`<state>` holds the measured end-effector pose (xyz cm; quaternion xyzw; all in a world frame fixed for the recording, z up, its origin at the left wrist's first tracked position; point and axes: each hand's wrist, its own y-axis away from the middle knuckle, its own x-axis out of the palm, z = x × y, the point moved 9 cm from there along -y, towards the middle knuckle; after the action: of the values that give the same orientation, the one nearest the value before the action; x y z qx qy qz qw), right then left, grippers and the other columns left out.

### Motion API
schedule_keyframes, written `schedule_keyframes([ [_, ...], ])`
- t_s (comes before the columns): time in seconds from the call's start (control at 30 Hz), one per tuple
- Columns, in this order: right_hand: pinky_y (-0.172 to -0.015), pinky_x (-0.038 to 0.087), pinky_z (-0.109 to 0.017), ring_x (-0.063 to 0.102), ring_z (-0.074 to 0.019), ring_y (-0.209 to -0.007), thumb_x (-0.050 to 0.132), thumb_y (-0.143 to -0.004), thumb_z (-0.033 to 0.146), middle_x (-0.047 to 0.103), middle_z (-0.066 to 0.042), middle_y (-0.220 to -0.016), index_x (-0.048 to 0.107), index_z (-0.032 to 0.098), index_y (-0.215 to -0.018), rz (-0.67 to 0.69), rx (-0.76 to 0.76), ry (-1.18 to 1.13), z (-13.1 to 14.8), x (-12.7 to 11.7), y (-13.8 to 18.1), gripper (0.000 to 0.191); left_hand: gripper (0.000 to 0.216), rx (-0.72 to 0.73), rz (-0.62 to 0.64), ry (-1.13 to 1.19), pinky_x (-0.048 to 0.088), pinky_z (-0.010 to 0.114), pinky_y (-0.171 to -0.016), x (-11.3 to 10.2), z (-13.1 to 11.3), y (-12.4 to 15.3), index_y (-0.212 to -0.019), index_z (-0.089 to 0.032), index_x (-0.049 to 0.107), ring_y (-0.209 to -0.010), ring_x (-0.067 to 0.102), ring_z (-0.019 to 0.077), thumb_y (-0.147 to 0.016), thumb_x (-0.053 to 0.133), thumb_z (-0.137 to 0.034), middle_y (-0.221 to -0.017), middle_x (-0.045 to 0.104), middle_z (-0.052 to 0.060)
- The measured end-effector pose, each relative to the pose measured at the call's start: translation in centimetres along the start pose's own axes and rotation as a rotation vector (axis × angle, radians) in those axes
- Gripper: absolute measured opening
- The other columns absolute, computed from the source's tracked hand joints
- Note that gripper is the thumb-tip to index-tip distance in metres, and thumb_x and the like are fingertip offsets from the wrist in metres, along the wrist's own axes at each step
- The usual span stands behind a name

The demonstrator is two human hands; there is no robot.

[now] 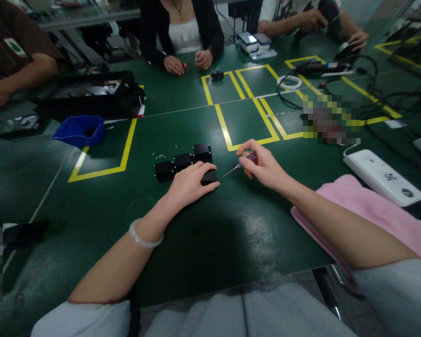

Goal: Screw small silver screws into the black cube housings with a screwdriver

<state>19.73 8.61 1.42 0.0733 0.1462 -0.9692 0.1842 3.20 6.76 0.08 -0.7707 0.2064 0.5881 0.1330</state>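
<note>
My left hand point(193, 183) is closed around a small black box point(208, 177), holding it against the green table. In my right hand point(261, 164) is a screwdriver point(248, 159) with a purplish clear handle, gripped between thumb and fingers. Its thin shaft slants down to the left, and the tip meets the right end of the held box. Beyond my left hand stand similar black boxes: one on the left point(164, 170), one in the middle point(183, 161) and one farther right point(202, 152). Several tiny screws point(158, 156) lie loose behind them.
A blue bin point(80, 130) and a long black tray point(91, 93) stand at the left. Yellow tape point(228, 133) marks the green table point(196, 257). At the right lie a pink cloth point(354, 201), a white power strip point(384, 177) and cables. Other people sit across the table.
</note>
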Motion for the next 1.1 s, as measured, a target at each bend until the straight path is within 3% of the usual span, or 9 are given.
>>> schedule_keyframes([
  [0.2,-0.041,0.028,-0.022,0.043,-0.0064,-0.04,0.057,-0.097,0.034,0.044,0.011,-0.05,0.05,0.021,-0.088,-0.004,0.024,0.04,0.25,0.02,0.04,0.016,0.046,-0.003,0.002,0.005,0.051,0.035,-0.079,0.03,0.05,-0.03,-0.129,-0.028,0.057,-0.109,0.063,0.0273,-0.092,0.054,-0.055,-0.124,0.064,0.006],
  [0.4,-0.042,0.032,-0.021,0.044,-0.0065,-0.04,0.057,-0.095,0.029,0.046,0.011,-0.053,0.05,0.021,-0.097,0.002,-0.004,-0.015,0.27,0.08,-0.06,0.01,0.046,-0.006,-0.004,-0.003,0.051,0.035,-0.079,0.04,0.07,-0.02,-0.129,-0.029,0.057,-0.108,0.063,0.0271,-0.092,0.055,-0.055,-0.123,0.064,0.005],
  [0.63,-0.04,0.029,-0.021,0.043,-0.0062,-0.038,0.056,-0.097,0.035,0.044,0.011,-0.049,0.051,0.021,-0.087,0.007,0.03,0.019,0.17,0.1,0.0,0.018,0.046,-0.006,-0.003,-0.006,0.051,0.036,-0.08,0.01,0.01,-0.04,-0.129,-0.029,0.057,-0.109,0.063,0.0272,-0.092,0.055,-0.055,-0.124,0.064,0.004],
  [0.83,-0.041,0.032,-0.02,0.044,-0.0062,-0.04,0.058,-0.096,0.029,0.046,0.012,-0.053,0.049,0.022,-0.098,0.003,-0.009,-0.038,0.02,0.1,-0.09,0.012,0.046,-0.009,0.001,-0.008,0.051,0.035,-0.079,0.01,0.0,-0.02,-0.129,-0.028,0.057,-0.108,0.064,0.0271,-0.092,0.054,-0.056,-0.123,0.064,0.005],
  [1.1,-0.041,0.029,-0.021,0.043,-0.0064,-0.039,0.055,-0.097,0.03,0.045,0.011,-0.051,0.049,0.021,-0.094,-0.001,0.002,0.012,0.31,0.07,-0.01,0.01,0.045,-0.003,0.0,-0.008,0.051,0.035,-0.08,-0.03,-0.06,-0.07,-0.128,-0.028,0.058,-0.108,0.064,0.0274,-0.092,0.055,-0.056,-0.122,0.064,0.005],
])
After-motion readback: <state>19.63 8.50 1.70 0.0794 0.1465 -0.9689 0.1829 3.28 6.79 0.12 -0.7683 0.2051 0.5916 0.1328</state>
